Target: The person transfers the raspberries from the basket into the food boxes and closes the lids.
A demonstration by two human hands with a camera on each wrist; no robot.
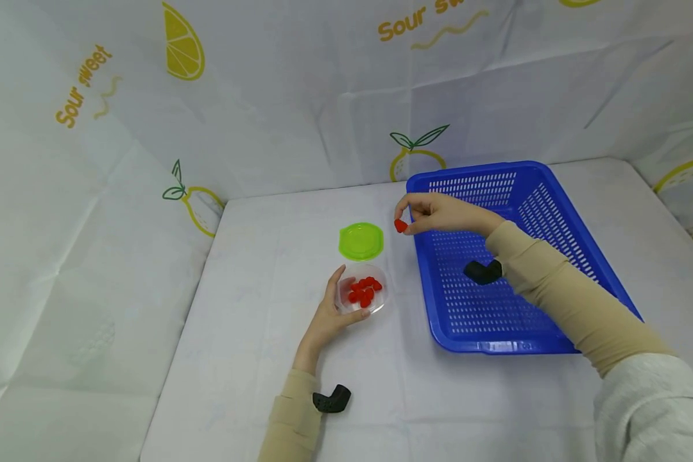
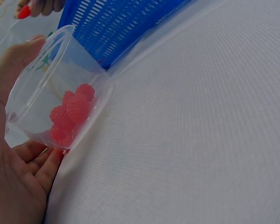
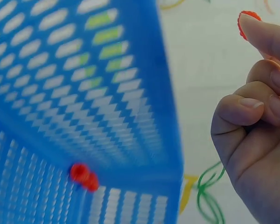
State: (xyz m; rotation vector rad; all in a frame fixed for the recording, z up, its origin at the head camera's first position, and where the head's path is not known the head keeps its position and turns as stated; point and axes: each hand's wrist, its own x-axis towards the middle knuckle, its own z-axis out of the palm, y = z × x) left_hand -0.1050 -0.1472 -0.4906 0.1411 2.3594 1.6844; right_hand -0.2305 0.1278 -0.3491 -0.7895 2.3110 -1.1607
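My left hand (image 1: 326, 321) grips a clear plastic cup (image 2: 91, 60) from its left side, thumb and fingers around the wall. Several red raspberries (image 1: 365, 290) lie at the bottom of the cup, which stands on the table. Between thumb and fingertip, my right hand (image 1: 439, 213) pinches one raspberry (image 1: 401, 226) above the left rim of the blue basket (image 1: 430, 301). In the right wrist view, red raspberries (image 3: 84, 176) lie in a corner of the basket. A green lid (image 1: 360, 241) lies flat just behind the cup.
A white cloth with lemon prints (image 1: 418, 163) hangs behind and beside the table (image 1: 254, 269). The blue basket takes up the table's right side, under my right forearm. Black camera mounts (image 1: 332, 399) sit at both wrists.
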